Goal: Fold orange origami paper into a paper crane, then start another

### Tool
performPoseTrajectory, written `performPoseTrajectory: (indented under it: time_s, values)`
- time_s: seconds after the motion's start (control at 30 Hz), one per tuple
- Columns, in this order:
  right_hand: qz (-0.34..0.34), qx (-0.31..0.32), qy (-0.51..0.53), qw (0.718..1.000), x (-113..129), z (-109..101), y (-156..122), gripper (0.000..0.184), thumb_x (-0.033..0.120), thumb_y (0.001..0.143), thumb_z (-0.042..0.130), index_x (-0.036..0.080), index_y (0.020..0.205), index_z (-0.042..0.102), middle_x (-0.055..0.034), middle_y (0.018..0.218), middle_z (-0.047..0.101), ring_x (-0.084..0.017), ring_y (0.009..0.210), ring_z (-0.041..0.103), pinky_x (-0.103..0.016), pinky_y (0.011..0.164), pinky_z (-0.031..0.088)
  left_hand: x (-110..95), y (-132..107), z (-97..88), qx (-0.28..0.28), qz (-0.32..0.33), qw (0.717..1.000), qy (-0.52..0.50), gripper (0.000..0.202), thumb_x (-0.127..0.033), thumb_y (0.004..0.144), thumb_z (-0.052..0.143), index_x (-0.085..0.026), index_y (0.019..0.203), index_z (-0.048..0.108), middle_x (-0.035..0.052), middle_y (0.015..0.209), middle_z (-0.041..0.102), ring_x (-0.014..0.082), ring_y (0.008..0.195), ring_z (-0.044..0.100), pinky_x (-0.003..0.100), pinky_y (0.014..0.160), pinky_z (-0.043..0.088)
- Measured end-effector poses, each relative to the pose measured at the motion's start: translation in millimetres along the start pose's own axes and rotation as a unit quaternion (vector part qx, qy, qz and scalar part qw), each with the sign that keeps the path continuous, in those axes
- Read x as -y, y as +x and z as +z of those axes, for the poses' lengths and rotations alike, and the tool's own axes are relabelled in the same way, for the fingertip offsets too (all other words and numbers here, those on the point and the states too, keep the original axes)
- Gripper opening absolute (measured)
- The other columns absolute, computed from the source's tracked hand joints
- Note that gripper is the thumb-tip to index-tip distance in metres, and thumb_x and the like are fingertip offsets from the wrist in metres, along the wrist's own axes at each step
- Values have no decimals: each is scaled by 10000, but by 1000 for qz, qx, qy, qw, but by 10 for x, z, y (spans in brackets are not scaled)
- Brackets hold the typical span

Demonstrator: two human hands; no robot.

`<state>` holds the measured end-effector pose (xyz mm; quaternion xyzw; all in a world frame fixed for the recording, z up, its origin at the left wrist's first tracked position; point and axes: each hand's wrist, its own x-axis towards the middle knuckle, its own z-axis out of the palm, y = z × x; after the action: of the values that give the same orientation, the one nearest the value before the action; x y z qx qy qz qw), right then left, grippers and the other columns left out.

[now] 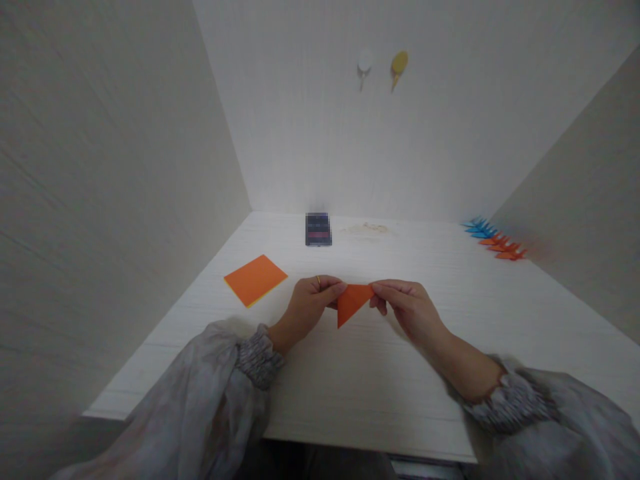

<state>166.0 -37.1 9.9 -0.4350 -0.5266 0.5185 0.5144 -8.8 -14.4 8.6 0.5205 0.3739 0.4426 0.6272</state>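
A folded piece of orange origami paper (pixel 352 301) is held up between my two hands over the white table. It shows as a triangle with one point hanging down. My left hand (pixel 315 301) pinches its upper left corner between thumb and fingers; a ring is on one finger. At the upper right corner, my right hand (pixel 404 300) pinches the paper with thumb and forefinger, the other fingers curled below. To the left of my left hand lies a stack of square orange paper (pixel 255 280), with a yellow edge showing underneath.
Folded blue paper figures (pixel 480 228) and orange paper figures (pixel 503 247) stand in a row at the back right. A dark, blurred-out device (pixel 319 229) lies near the back wall. A white hook (pixel 365 63) and a yellow hook (pixel 399 63) are on that wall. Side walls flank the table (pixel 370 387).
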Motion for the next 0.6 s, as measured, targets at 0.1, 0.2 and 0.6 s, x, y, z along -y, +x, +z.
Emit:
performPoseTrajectory:
  time_s: [0.1, 0.2, 0.6]
  values:
    - [-6, -17, 2, 1000, 35, -37, 9, 193, 297, 715, 573, 167, 603, 660, -20, 544, 592, -106, 475, 451, -245, 455, 332, 18, 14, -35, -11, 3, 1000, 1, 189, -299, 669, 629, -116, 716, 639, 4, 652, 645, 111, 588, 589, 246, 591, 508]
    - [-29, -73, -1, 997, 48, -126, 43, 167, 284, 704, 566, 165, 642, 665, -15, 515, 561, -106, 447, 429, -246, 430, 310, 43, 34, -80, -40, 11, 999, 6, 199, -308, 663, 634, -117, 717, 644, 7, 651, 643, 110, 586, 585, 250, 597, 507]
    - [13, 87, -179, 980, -53, 37, 30, 205, 345, 729, 561, 162, 663, 625, 5, 610, 544, -122, 602, 478, -247, 576, 355, 61, 4, -15, 63, -18, 993, 94, 179, -292, 679, 595, -120, 702, 639, 5, 601, 612, 94, 538, 549, 216, 556, 455]
